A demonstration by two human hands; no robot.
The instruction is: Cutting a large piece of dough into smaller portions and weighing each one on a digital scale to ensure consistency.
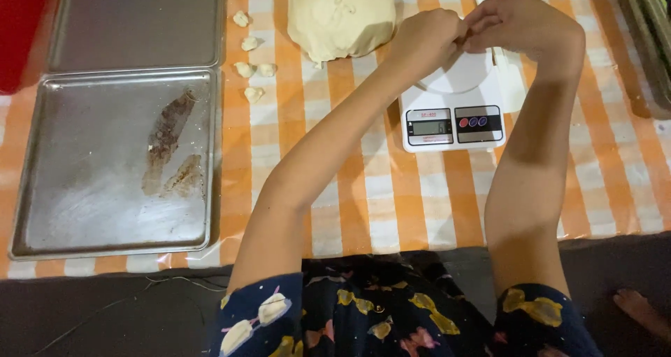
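I see an orange-and-white checked cloth (419, 203) spread over the floor, carrying everything in front of me. On the left lies the biggest item, a metal baking tray (42, 210) with brown smears on its bottom; a second tray (133, 22) sits just beyond it, touching its far edge, and a red object (17, 28) shows at the far left corner. At the far middle rests a large pale mound of dough (342, 15). To the right of it, and nearer to me, stands a white kitchen scale (454, 112) with a small display and coloured buttons on its near edge. A white scraper (504, 70) lies along the scale's right side, its handle pointing away from me.

Both my forearms reach out over the cloth and meet above the scale's round platform. My left hand (426, 35) is curled closed, fingertips pressed against those of my right hand (524, 25), which is also curled with the fingers bent inwards. They seem to pinch something small between them, but I cannot tell what it is, as the fingers hide it.

Between the far tray and the mound lie five small dough bits (251, 67), scattered in a loose column, well apart from my hands. A bare foot (639, 311) shows at the near right.
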